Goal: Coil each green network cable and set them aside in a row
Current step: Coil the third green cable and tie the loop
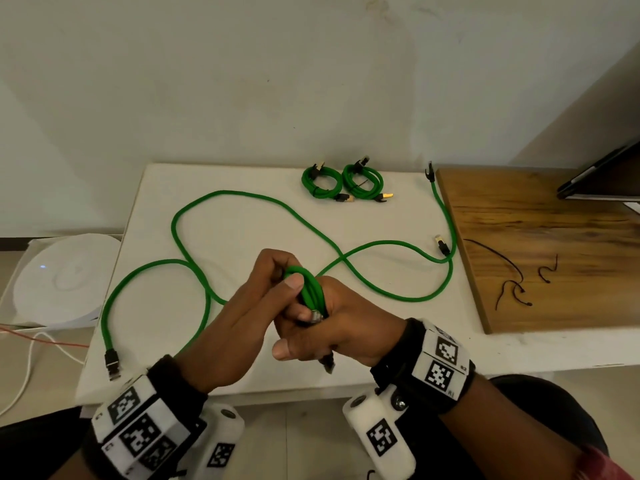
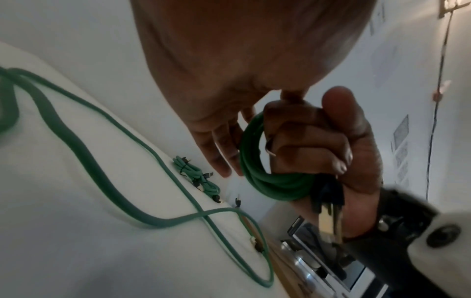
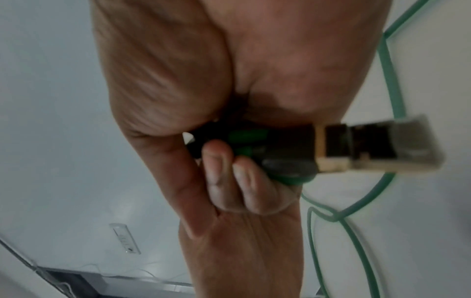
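- Green coil is held above the tabletop, both hands wrapped around it: left hand pinching the top, right hand fisted around loops and plug.
- Judged best: keep the loops clamped, tie, then place beside two finished coils.

left hand: fingers curled, thumb pressed on top of the coil | right hand: fingers wrapped round the coil, thumb out toward the left | hands touching, raised | marker bands on both wrists
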